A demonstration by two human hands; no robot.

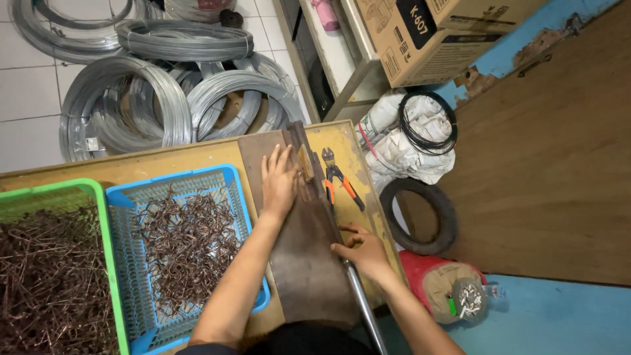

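Observation:
My left hand (279,181) lies flat, fingers apart, on the dark metal plate (305,263) of a bench jig, fingertips near a small brass-coloured block (305,163) at its far end. My right hand (361,251) is wrapped around the top of a grey metal lever bar (365,312) that runs along the plate's right side toward me. Orange-handled cutting pliers (336,177) lie on the wooden bench (164,161) just right of the jig.
A blue basket (231,176) and a green basket (98,197), both holding bent brown wire pieces, sit to the left. Coils of silvery wire (164,92) lie on the tiled floor beyond. A tyre (420,217), sacks and cardboard boxes (420,33) stand to the right.

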